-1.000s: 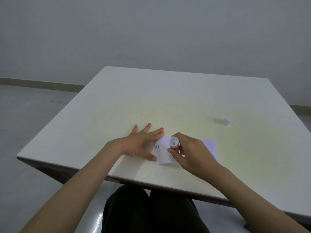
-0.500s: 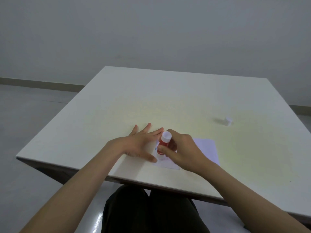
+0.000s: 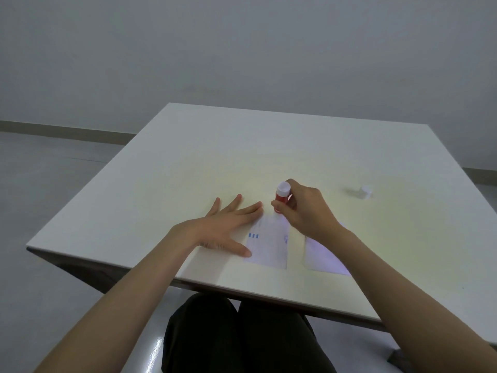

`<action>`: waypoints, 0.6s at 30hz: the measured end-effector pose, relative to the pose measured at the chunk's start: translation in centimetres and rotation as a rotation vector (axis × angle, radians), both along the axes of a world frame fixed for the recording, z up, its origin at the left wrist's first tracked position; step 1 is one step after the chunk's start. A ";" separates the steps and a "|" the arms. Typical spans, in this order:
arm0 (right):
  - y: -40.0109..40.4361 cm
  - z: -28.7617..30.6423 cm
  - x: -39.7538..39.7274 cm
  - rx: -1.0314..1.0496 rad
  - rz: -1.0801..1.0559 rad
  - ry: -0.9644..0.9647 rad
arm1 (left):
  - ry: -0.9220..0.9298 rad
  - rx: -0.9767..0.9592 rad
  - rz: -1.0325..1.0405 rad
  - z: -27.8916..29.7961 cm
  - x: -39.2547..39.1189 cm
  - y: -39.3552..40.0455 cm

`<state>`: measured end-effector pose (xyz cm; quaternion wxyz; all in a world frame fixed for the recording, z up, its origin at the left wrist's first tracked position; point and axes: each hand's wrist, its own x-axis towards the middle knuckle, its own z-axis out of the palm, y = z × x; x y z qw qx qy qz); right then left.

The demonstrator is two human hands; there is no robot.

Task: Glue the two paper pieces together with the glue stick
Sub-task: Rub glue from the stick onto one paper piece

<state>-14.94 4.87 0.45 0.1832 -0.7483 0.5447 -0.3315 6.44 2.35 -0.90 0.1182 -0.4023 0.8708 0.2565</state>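
Two white paper pieces lie side by side near the table's front edge. The left paper piece carries small blue marks; the right paper piece is partly under my right forearm. My left hand lies flat, fingers spread, pressing the left edge of the left piece. My right hand grips a red glue stick with a white end up, its lower end at the far edge of the left piece.
The glue stick's white cap rests on the white table to the right of my hands. My dark-clad legs show below the table's front edge. Grey floor lies to the left.
My right hand has moved the glue stick away from me along the left paper, from its near part to its far edge. My left hand has stayed flat on the paper.
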 end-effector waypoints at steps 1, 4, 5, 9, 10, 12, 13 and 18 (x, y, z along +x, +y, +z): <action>0.3 0.2 0.0 -0.015 -0.009 -0.003 | 0.006 -0.004 0.003 -0.1 0.0 0.1; 2.4 0.6 0.9 0.013 0.113 -0.079 | 0.034 -0.009 0.021 -0.2 -0.1 0.2; 3.3 0.5 1.4 0.058 0.178 -0.106 | 0.047 -0.003 0.031 -0.2 -0.1 0.2; 4.5 0.1 2.1 0.137 0.272 -0.099 | 0.080 0.024 0.051 -0.3 -0.2 0.3; 4.2 0.1 1.9 0.128 0.265 -0.097 | 0.073 0.021 0.047 -0.3 -0.2 0.2; 3.3 0.0 1.3 0.103 0.248 -0.085 | 0.047 0.007 0.033 -0.2 -0.2 0.2; 2.8 0.0 1.0 0.094 0.233 -0.083 | 0.030 -0.002 0.023 -0.2 -0.2 0.2; 0.6 -0.2 -0.8 0.068 0.105 -0.094 | 0.014 -0.005 0.018 -0.2 -0.2 0.2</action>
